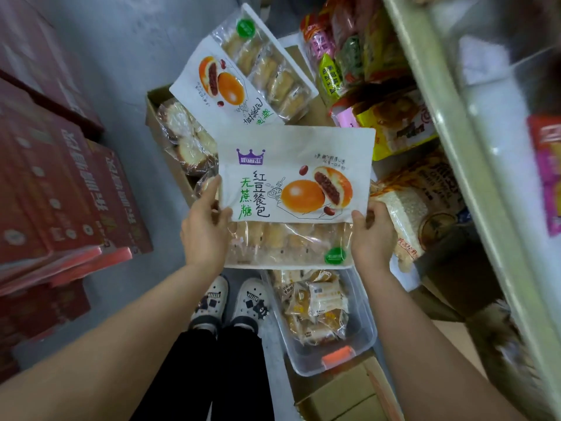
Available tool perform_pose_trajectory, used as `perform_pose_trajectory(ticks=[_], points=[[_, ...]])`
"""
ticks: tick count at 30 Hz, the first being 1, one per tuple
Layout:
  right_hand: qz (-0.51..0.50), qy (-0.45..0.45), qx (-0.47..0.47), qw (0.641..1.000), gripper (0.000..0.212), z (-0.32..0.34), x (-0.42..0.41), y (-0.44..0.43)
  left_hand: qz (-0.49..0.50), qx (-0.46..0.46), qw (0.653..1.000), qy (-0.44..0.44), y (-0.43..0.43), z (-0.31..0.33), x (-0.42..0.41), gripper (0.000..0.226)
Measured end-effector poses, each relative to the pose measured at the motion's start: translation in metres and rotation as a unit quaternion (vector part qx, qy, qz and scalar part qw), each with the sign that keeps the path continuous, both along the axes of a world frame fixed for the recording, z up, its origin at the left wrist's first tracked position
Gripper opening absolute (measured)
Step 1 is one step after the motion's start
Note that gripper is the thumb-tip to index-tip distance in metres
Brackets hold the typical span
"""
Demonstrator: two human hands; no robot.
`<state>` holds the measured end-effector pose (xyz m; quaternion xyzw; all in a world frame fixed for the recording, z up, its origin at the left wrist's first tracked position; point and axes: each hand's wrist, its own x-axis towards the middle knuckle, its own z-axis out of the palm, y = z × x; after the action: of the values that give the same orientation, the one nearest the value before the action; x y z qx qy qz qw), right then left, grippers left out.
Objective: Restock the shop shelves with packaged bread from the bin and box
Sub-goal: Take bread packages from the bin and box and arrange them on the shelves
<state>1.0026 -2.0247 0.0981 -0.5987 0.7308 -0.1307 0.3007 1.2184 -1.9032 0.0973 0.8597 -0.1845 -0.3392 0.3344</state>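
Bread pack [296, 196] held level at frame centre, above the bin [362, 335] at 6 o'clock
Left hand [206, 229] pinches its 9 o'clock edge, right hand [372, 235] its 3 o'clock edge; likely light, soft and crushable under slick film, so the side margins suit gripping

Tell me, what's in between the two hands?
A big white pack of buns. The left hand and right hand grip its side edges, seen in the head view.
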Motion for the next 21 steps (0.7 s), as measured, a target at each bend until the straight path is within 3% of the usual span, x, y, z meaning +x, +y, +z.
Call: perform_pose_trajectory(ticks=[9,16,21], points=[[-0.040,0.012,0.003,0.999,0.021,0.154,0.006,0.029,-0.117,0.002,0.993,-0.031,-0.003,0.135,0.034,0.052],[-0.134,-0.086,-0.004,0.987,0.014,0.260,-0.011,0.073,-0.196,-0.031,0.980,-0.006,-0.014,0.237,0.045,0.052],[-0.163,-0.108,-0.061,0.979,0.038,0.328,-0.029,0.108,-0.276,-0.039,0.960,-0.026,-0.016,0.308,0.032,0.051]])
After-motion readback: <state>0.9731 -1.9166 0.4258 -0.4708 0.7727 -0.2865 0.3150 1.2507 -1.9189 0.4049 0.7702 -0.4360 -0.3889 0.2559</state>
